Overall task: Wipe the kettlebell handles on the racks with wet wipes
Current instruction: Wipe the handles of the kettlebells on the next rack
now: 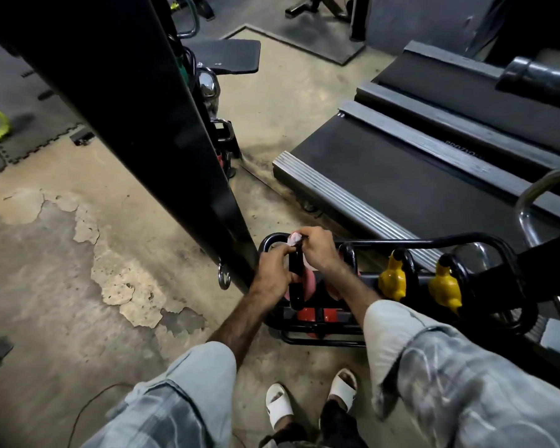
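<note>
A: Low centre of frame, a black rack on the floor. The left hand is curled round the black handle of the pink kettlebell at the rack's left end. The right hand pinches a bunched white wet wipe against the top of that handle.

B: So the wipe is at the top bend only?

A: As far as I can see. The lower run of the handle, below the left hand, shows bare and black.

B: How to do it well, then?

A: My judgement: keep the left hand as the steadying grip, wrap the wipe right round the bar instead of dabbing one face, and draw it down the whole loop. The left hand would have to shift so the patch under it gets wiped too.

B: What remains?

A: Two yellow kettlebells hang to the right on the same rack, with a red one on the tier below. Whether those are wiped I cannot tell.
</note>
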Demonstrator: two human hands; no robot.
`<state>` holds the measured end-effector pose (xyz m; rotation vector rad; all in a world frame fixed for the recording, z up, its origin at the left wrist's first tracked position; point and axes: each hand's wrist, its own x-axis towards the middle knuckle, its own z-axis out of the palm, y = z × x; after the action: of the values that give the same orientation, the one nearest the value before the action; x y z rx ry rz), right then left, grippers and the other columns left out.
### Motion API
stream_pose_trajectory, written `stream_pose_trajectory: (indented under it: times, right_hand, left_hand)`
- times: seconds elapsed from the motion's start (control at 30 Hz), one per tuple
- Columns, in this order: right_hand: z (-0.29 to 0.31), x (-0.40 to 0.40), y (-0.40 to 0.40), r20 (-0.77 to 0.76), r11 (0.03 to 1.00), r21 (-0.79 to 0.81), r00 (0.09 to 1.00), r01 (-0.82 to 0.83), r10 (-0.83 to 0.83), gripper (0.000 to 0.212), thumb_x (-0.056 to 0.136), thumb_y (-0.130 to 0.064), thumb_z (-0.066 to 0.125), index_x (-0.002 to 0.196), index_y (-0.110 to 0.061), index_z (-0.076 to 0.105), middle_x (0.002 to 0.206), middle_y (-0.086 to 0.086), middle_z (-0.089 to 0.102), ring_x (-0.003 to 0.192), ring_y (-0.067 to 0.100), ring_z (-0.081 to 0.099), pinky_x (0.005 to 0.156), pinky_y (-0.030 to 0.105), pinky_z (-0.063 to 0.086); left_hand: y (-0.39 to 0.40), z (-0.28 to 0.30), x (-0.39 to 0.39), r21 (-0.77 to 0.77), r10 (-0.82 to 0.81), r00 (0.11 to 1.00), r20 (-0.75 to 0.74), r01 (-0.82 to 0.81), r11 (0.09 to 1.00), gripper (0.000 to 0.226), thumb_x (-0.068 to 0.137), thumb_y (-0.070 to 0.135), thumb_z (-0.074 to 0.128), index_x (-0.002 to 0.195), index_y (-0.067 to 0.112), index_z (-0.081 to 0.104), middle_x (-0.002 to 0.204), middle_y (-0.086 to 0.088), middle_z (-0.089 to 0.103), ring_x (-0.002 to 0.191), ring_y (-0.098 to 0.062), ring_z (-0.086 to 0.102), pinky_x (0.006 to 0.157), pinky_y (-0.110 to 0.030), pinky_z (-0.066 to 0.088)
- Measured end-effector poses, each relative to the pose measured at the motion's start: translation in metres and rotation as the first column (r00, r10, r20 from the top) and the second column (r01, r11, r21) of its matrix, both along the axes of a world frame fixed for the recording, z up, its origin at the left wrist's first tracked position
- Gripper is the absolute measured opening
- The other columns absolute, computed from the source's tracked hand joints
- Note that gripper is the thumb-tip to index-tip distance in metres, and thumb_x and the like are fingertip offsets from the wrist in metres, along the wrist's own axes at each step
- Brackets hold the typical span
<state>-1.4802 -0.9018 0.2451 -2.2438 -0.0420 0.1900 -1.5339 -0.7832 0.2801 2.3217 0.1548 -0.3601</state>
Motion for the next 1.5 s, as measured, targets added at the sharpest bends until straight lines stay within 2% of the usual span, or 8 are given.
stream_pose_trajectory:
  times: [0.17, 0.43, 0.6, 0.9, 1.1, 1.3, 1.37, 1.5]
  right_hand:
    - [0.015, 0.019, -0.002, -0.047, 0.816, -0.389, 0.894, -0.428, 0.446, 0.025, 0.087, 0.001, 0.057, 0.101, -0.009, 0.075, 0.104, 0.010, 0.072, 0.100, 0.025, 0.065, 0.086, 0.032, 0.050]
    - [0.030, 0.049, 0.003, -0.284, 0.602, -0.469, 0.756, -0.647, 0.590, 0.029, 0.087, -0.003, 0.053, 0.108, -0.009, 0.072, 0.105, 0.010, 0.073, 0.097, 0.026, 0.066, 0.072, 0.020, 0.038]
    - [0.032, 0.037, 0.008, -0.299, 0.518, -0.516, 0.710, -0.682, 0.637, 0.029, 0.088, -0.002, 0.051, 0.107, -0.010, 0.070, 0.099, 0.012, 0.070, 0.091, 0.028, 0.063, 0.074, 0.028, 0.046]
    - [0.009, 0.020, 0.001, -0.118, 0.794, -0.485, 0.927, -0.367, 0.357, 0.034, 0.081, 0.001, 0.056, 0.104, -0.017, 0.073, 0.101, 0.008, 0.069, 0.097, 0.027, 0.064, 0.071, 0.029, 0.044]
    - [0.014, -0.041, -0.007, 0.072, 0.947, -0.309, 0.991, -0.086, 0.114, 0.027, 0.074, 0.000, 0.061, 0.084, -0.019, 0.077, 0.082, 0.004, 0.066, 0.080, 0.022, 0.062, 0.070, 0.036, 0.051]
    - [0.016, -0.054, -0.006, 0.015, 0.983, -0.095, 0.987, 0.159, -0.158, 0.016, 0.085, -0.007, 0.062, 0.095, -0.014, 0.072, 0.096, 0.000, 0.074, 0.094, 0.018, 0.066, 0.081, 0.024, 0.048]
    - [0.023, -0.058, -0.008, -0.063, 0.975, 0.038, 0.974, 0.219, -0.216, 0.016, 0.086, -0.013, 0.069, 0.101, -0.015, 0.066, 0.096, -0.005, 0.070, 0.088, 0.010, 0.065, 0.072, 0.010, 0.048]
    - [0.025, -0.063, -0.015, -0.169, 0.902, 0.318, 0.953, 0.293, -0.251, 0.017, 0.086, -0.010, 0.071, 0.101, -0.016, 0.064, 0.094, -0.003, 0.072, 0.075, 0.010, 0.070, 0.062, 0.022, 0.055]
  left_hand:
    - [-0.002, -0.005, -0.011, -0.034, 0.067, 0.996, 0.054, -0.065, 0.997, 0.054, 0.077, -0.003, 0.062, 0.125, 0.020, 0.057, 0.100, -0.002, 0.070, 0.089, -0.013, 0.068, 0.075, -0.018, 0.052]
    - [-0.015, -0.003, -0.010, 0.027, 0.097, 0.995, -0.002, -0.097, 0.995, 0.066, 0.076, 0.000, 0.063, 0.136, 0.023, 0.049, 0.104, -0.007, 0.067, 0.097, -0.024, 0.065, 0.085, -0.028, 0.052]
    - [-0.013, -0.004, -0.010, 0.061, 0.147, 0.989, -0.012, -0.146, 0.987, 0.042, 0.077, 0.009, 0.069, 0.116, 0.011, 0.056, 0.108, -0.013, 0.064, 0.101, -0.029, 0.063, 0.084, -0.029, 0.048]
    - [-0.008, -0.007, -0.011, 0.037, 0.179, 0.984, -0.017, -0.178, 0.983, 0.035, 0.075, 0.004, 0.063, 0.107, 0.014, 0.053, 0.098, -0.009, 0.064, 0.095, -0.030, 0.062, 0.074, -0.028, 0.043]
    - [-0.006, -0.012, -0.011, -0.030, 0.201, 0.980, -0.011, -0.201, 0.979, 0.031, 0.076, 0.008, 0.067, 0.103, 0.016, 0.053, 0.095, -0.006, 0.068, 0.094, -0.028, 0.064, 0.074, -0.030, 0.046]
    - [0.003, -0.024, -0.010, -0.163, 0.096, 0.994, 0.055, -0.086, 0.983, 0.070, 0.065, 0.010, 0.083, 0.128, 0.019, 0.054, 0.118, -0.001, 0.062, 0.108, -0.014, 0.059, 0.094, -0.029, 0.049]
    - [0.008, -0.025, -0.010, -0.260, 0.039, 0.988, 0.147, 0.000, 0.966, 0.061, 0.070, 0.005, 0.080, 0.127, 0.013, 0.059, 0.119, 0.000, 0.062, 0.107, -0.011, 0.059, 0.089, -0.017, 0.048]
    - [0.008, -0.022, -0.012, -0.293, 0.135, 0.955, 0.266, -0.053, 0.955, 0.029, 0.081, -0.007, 0.060, 0.104, 0.006, 0.071, 0.099, -0.002, 0.070, 0.092, -0.012, 0.064, 0.081, -0.012, 0.047]
